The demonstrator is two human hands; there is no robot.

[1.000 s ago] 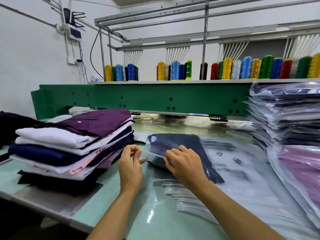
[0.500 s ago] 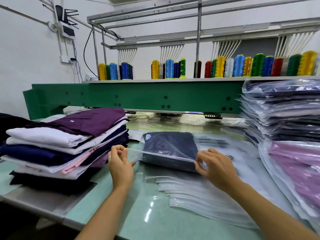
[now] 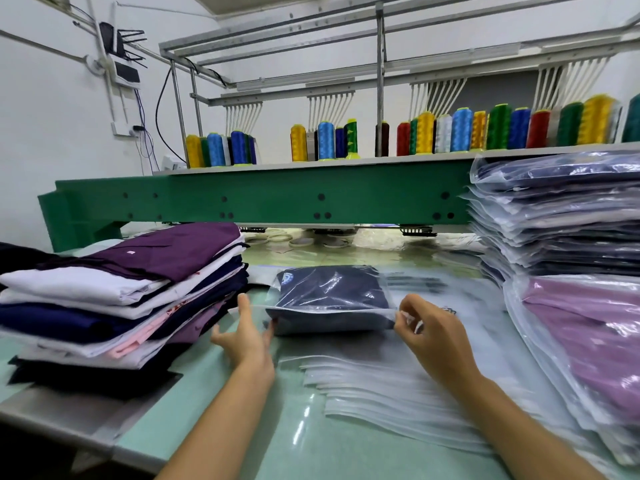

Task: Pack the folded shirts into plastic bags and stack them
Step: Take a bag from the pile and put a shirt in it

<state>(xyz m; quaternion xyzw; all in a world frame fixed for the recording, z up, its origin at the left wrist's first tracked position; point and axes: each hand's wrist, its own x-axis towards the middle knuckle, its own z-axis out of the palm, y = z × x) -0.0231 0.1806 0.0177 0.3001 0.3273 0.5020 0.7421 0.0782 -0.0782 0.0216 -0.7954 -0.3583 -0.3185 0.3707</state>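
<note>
Navy bagged shirt (image 3: pixel 332 292) shows a round emblem (image 3: pixel 286 278), writing illegible.

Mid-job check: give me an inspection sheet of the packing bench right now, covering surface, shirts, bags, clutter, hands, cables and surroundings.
Surface: pale green table, glossy, mostly covered.
Job's things: bagged navy shirt at centre; folded shirts stacked on the left; empty bags fanned out in front; packed stack on the right, with a bagged mauve shirt in front of it.
Clutter: pale rings under the machine.
Hands: left hand open, fingers spread at the bag's left edge; right hand pinches its right corner.
Cables: dark cables on the wall; none seen on the table.
Surroundings: green machine beam, thread cones above it, router on the wall.
</note>
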